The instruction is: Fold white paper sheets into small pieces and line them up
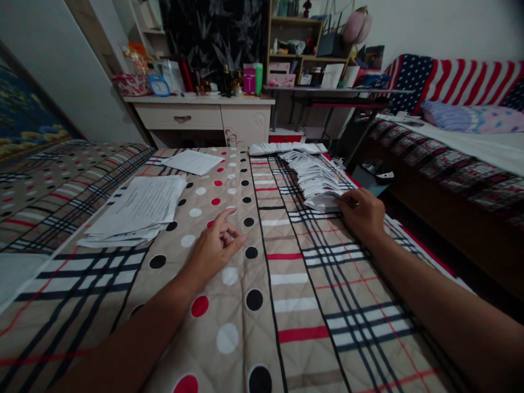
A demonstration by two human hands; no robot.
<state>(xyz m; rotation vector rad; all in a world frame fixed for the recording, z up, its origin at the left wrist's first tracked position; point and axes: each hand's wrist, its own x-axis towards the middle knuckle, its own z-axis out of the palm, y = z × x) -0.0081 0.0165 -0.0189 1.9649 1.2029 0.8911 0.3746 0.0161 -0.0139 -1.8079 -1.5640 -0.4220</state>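
Note:
My left hand [219, 243] is over the middle of the bed, index finger and thumb apart, with nothing in it. To the right, my right hand [362, 215] pinches the edge of a folded paper [321, 203] at the near end of a fanned row of folded white papers [309, 173]. Beyond that row lies a longer white bundle [286, 148] at the bed's far edge. On the left side rests a pile of printed sheets [137, 204], and a separate white sheet [192, 162] lies farther back.
The bed has a quilted plaid and dotted cover [282, 305]. Past its far edge stands a white dresser [180, 115] with bottles and boxes. A desk with shelves [311, 57] is beside it. A second bed [462, 139] is at the right across a dark gap.

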